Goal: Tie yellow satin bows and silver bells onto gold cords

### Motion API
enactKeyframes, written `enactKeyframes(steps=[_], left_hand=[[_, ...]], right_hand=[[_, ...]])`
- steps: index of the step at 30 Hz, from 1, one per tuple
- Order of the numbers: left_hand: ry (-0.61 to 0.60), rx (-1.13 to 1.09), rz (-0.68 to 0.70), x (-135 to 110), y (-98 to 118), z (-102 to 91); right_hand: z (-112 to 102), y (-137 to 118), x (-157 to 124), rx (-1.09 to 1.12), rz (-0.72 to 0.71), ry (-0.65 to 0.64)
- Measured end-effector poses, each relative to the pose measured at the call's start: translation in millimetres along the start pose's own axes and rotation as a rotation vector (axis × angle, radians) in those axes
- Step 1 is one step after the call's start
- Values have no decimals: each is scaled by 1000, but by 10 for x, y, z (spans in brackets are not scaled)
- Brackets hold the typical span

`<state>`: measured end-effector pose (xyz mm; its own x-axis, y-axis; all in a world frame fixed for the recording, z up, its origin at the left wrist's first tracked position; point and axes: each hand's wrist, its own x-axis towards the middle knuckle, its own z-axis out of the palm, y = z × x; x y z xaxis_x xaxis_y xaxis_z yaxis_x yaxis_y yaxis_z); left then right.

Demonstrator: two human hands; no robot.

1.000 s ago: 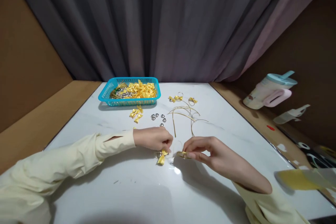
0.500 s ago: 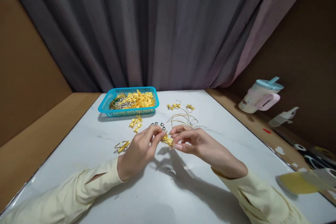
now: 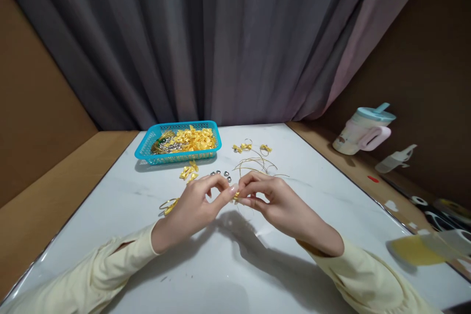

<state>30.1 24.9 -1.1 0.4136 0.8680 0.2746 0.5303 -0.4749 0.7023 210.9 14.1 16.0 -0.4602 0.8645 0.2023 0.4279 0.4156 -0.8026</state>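
Note:
Between my fingertips, above the middle of the white table, is a small yellow bow (image 3: 236, 196), mostly covered by the fingers. My left hand (image 3: 196, 203) pinches it from the left with thumb and forefinger. From the right, my right hand (image 3: 274, 201) pinches it too, and the fingertips of both hands meet. A thin gold cord seems to hang below. Silver beads (image 3: 226, 173) lie just beyond my left hand. Gold cords (image 3: 253, 161) lie curled on the table beyond my right hand. A bow with a gold loop (image 3: 170, 207) lies left of my left wrist.
A blue basket (image 3: 142, 153) of yellow bows, beads and cords stands at the back left, with loose bows (image 3: 189, 170) before it. More bows (image 3: 242, 147) lie at the back. Along the right are a lidded cup (image 3: 355, 132), a small bottle (image 3: 395, 159) and a yellow-filled bottle (image 3: 415, 250).
My hands have come together, and the bow that showed between them is now mostly hidden by my fingers. My left hand has tilted over the loose bow beside it. The view has shifted slightly.

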Motion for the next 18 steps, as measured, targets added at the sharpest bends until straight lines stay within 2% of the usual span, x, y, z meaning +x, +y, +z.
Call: enactKeyframes(steps=[6, 12, 18], left_hand=[[-117, 101, 144, 29, -38, 5], [-93, 140, 275, 2, -34, 11], [-89, 289, 344, -32, -35, 42]], right_hand=[[16, -13, 5, -85, 10, 5], [55, 6, 4, -171, -13, 52], [75, -11, 2, -269, -14, 45]])
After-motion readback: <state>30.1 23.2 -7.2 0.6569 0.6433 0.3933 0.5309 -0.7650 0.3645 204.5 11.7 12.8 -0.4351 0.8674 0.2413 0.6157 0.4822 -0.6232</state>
